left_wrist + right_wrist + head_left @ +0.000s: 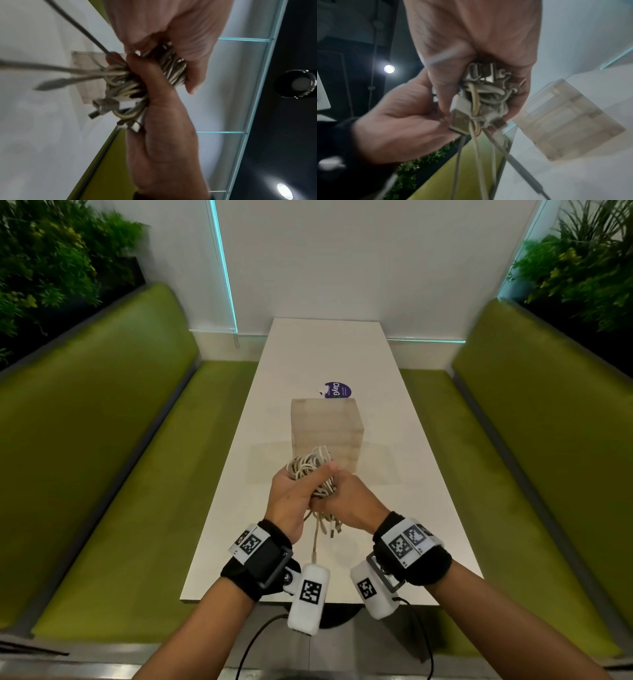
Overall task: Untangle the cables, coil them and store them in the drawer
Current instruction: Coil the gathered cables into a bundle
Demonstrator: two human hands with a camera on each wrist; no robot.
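A long white tabletop [329, 354] is set between two green upholstered benches, one on the left [102, 412] and one on the right [534, 419]. A white wall [359, 258] at the far end is edged by teal light strips [224, 268]. Green plants [51, 251] are seen behind both benches. Round ceiling lamps [283, 191] are lit overhead.

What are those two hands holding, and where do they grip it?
Left hand and right hand grip a tangled cable bundle around its middle.
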